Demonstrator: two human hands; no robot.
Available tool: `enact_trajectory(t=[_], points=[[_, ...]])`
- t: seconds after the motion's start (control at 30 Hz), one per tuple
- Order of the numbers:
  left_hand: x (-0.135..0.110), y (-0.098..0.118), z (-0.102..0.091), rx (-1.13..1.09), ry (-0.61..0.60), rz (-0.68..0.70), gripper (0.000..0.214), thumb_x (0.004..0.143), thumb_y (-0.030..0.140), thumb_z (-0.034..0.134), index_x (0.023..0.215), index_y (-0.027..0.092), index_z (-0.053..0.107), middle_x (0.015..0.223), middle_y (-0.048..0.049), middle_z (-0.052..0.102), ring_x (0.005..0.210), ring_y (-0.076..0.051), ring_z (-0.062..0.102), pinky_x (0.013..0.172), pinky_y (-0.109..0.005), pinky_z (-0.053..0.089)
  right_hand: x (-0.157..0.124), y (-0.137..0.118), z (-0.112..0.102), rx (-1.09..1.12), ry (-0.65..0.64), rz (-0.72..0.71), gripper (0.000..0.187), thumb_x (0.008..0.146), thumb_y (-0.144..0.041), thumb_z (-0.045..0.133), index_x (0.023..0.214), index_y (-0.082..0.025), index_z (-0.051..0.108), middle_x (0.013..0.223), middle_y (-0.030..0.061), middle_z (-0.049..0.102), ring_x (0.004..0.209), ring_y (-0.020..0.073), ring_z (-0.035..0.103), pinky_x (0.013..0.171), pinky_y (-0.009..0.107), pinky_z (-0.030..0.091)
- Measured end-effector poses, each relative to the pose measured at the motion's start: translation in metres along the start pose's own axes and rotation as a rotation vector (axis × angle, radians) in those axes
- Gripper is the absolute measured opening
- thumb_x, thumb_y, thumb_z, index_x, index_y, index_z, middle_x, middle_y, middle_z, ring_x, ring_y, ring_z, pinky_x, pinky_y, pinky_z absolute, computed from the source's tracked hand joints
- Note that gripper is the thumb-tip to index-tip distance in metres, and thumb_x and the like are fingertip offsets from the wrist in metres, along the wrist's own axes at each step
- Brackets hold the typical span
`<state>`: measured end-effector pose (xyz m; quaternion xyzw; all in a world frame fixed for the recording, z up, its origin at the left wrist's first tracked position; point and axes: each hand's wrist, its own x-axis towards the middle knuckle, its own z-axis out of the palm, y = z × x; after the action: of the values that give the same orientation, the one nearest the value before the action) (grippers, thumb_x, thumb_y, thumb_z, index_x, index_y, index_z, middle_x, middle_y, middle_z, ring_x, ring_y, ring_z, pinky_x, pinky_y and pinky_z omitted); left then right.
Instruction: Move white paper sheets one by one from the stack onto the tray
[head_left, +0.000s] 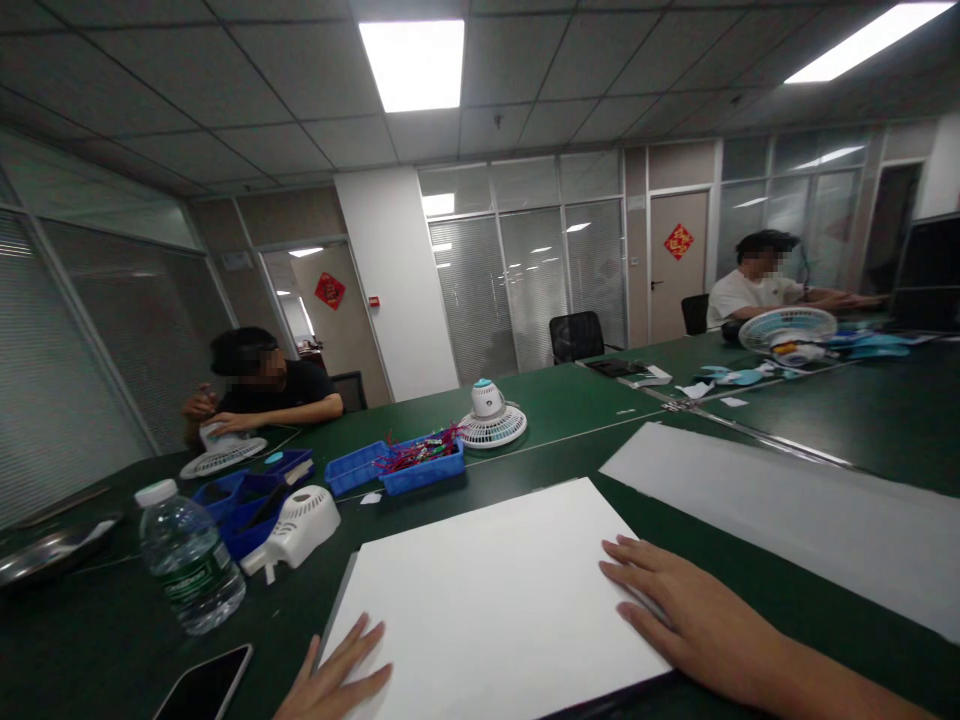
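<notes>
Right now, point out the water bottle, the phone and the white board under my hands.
water bottle (189, 560), head view, on its label.
phone (204, 687), head view, mid-screen.
white board (487, 590), head view, bare centre.

Green table (585, 400), glass partitions (525, 260), ceiling light panels (416, 62).

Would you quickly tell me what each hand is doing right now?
Left hand: open, fingers spread on the white board, holding nothing.
Right hand: open, flat on the board's right edge, holding nothing.
</notes>
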<state>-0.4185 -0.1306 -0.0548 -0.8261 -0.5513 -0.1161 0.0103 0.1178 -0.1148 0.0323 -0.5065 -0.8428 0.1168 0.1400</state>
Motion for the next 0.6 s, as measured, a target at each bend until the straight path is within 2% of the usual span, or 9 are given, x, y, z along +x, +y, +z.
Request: enact_trajectory(t=[0.1,0.2,0.37,0.5,0.6], points=[[0.013,-0.016,0.008,0.001,-0.025,-0.031,0.046,0.106,0.04,0.044,0.146,0.06,0.032,0.139,0.0049,0.063,0.127,-0.032,0.057,0.11,-0.069,0.035,0.0,0.002,0.0,0.01,0.007,-0.01,0.055,0.101,-0.058,0.04,0.145,-0.029,0.058,0.157,0.0047,0.047,0.147,0.0293,0.039,0.123,0.053,0.03],[0.015,-0.021,0.008,-0.005,-0.026,0.0,0.043,0.106,0.04,0.045,0.145,0.058,0.039,0.136,0.0057,0.066,0.13,-0.029,0.055,0.114,-0.066,0.032,0.0,0.004,0.0,0.02,-0.003,-0.032,0.053,0.102,-0.055,0.039,0.145,-0.03,0.057,0.158,0.004,0.045,0.148,0.0285,0.038,0.123,0.052,0.03],[0.008,-0.011,-0.005,-0.012,0.004,0.069,0.046,0.105,0.046,0.045,0.148,0.058,0.034,0.141,0.008,0.062,0.138,-0.027,0.047,0.119,-0.063,0.028,-0.002,0.006,-0.006,0.069,0.0,-0.081,0.048,0.102,-0.051,0.041,0.142,-0.032,0.06,0.156,0.0041,0.049,0.146,0.0293,0.041,0.122,0.054,0.031],[0.02,-0.003,-0.011,-0.005,0.01,0.1,0.044,0.103,0.054,0.045,0.146,0.058,0.038,0.138,0.0082,0.065,0.141,-0.027,0.044,0.118,-0.063,0.029,-0.004,0.002,-0.008,0.1,-0.014,-0.097,0.047,0.102,-0.054,0.041,0.139,-0.034,0.063,0.155,0.0027,0.051,0.146,0.0279,0.041,0.122,0.053,0.032],[0.03,0.003,-0.014,0.003,0.014,0.108,0.048,0.1,0.058,0.047,0.147,0.056,0.038,0.141,0.0071,0.063,0.144,-0.029,0.04,0.119,-0.064,0.027,-0.001,0.011,-0.009,0.128,0.025,-0.089,0.048,0.101,-0.057,0.044,0.136,-0.034,0.066,0.155,0.0029,0.051,0.148,0.029,0.038,0.12,0.054,0.034]])
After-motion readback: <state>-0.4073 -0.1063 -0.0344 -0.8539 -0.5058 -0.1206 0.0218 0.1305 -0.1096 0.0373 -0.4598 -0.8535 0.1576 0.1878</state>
